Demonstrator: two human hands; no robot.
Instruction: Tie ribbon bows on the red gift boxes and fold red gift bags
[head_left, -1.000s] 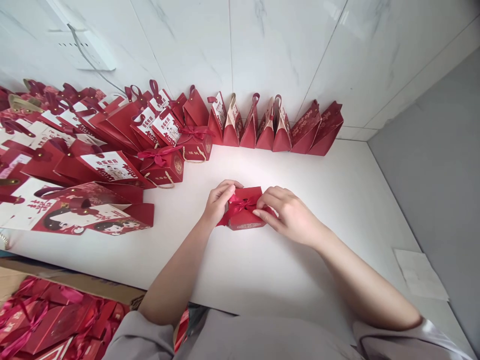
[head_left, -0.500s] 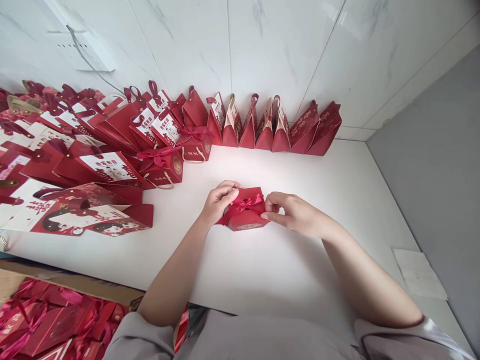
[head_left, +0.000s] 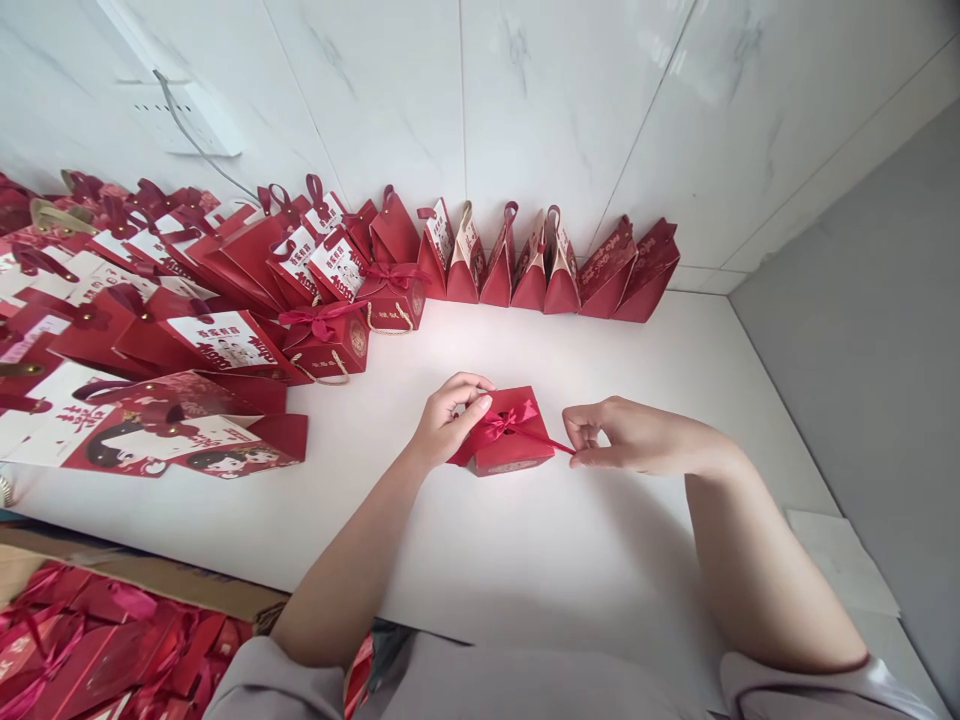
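A small red gift box stands on the white tabletop in front of me, its top tied with a red ribbon bow. My left hand grips the box's left side, thumb on top near the bow and fingers behind. To the right of the box, my right hand pinches one ribbon tail, which stretches taut from the bow to my fingertips. Another stretch of ribbon shows low at the box's left side, partly under my left hand.
Two similar bow-tied boxes with rope handles stand to the left. Red and white gift bags crowd the table's left side. A row of small bags lines the tiled wall. At lower left, a cardboard carton holds many ribboned red boxes.
My right hand has moved right, away from the box, drawing the ribbon tail out straight. The left hand keeps its hold on the box. The view has shifted slightly.
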